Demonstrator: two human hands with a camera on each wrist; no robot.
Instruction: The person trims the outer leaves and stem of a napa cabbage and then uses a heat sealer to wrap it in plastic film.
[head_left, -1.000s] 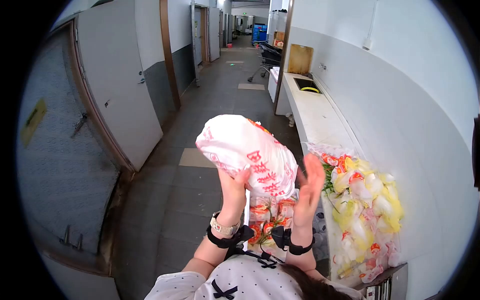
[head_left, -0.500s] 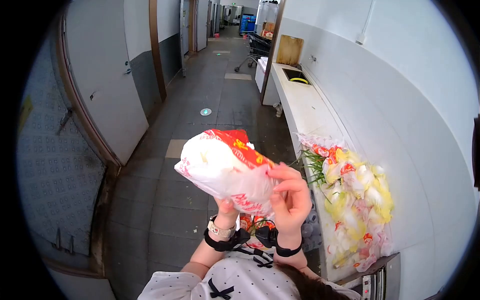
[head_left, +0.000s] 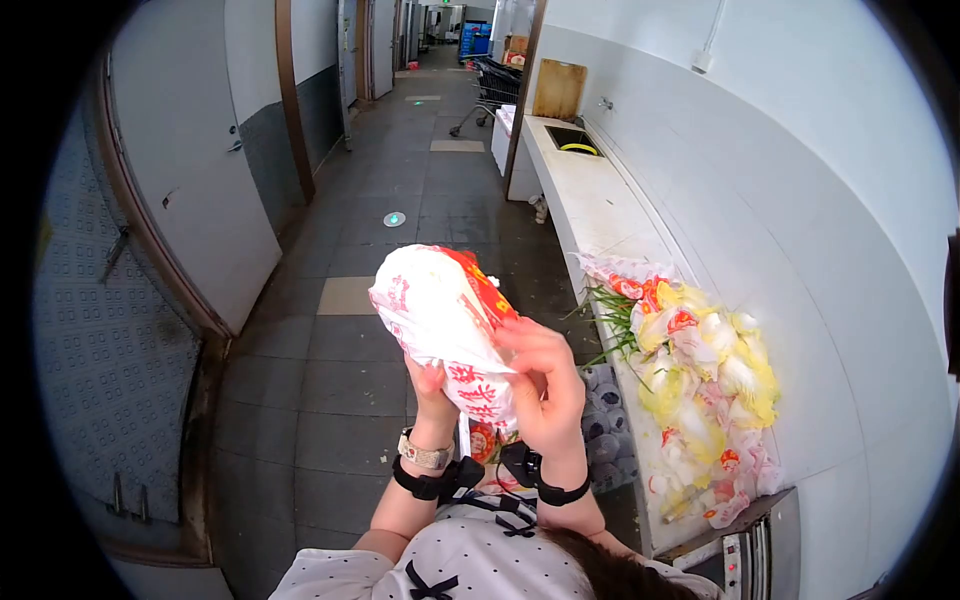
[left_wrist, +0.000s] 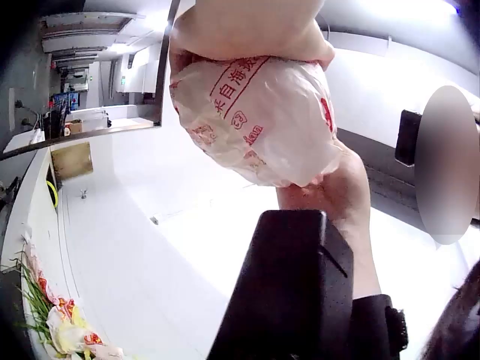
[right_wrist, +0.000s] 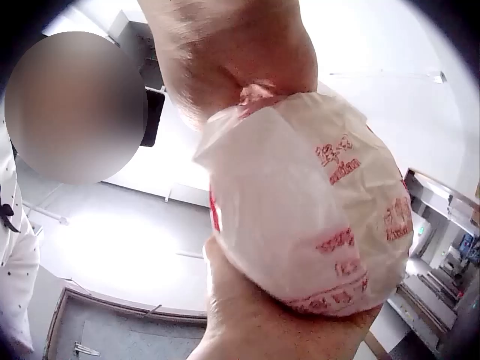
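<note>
A bulky white plastic bag with red print is held up in front of the chest in the head view, wrapped tight around a rounded thing that it hides. From below and the left, my left hand grips it, thumb along its near side. The right hand is at the bag's right end, its fingers bent and pinching the plastic. The left wrist view shows the bag below the left palm. Seen from the right wrist, the gathered bag lies between both hands.
On the counter at right lie several yellow-white cabbages in similar bags, with green stalks beside them. Dark rounded things in clear wrapping sit below the counter edge. A sink and a cart stand farther off.
The right hand, raised with its fingers apart from the bag a second ago, has come in to the bag's right end. The bag has turned, showing more of its red panel.
</note>
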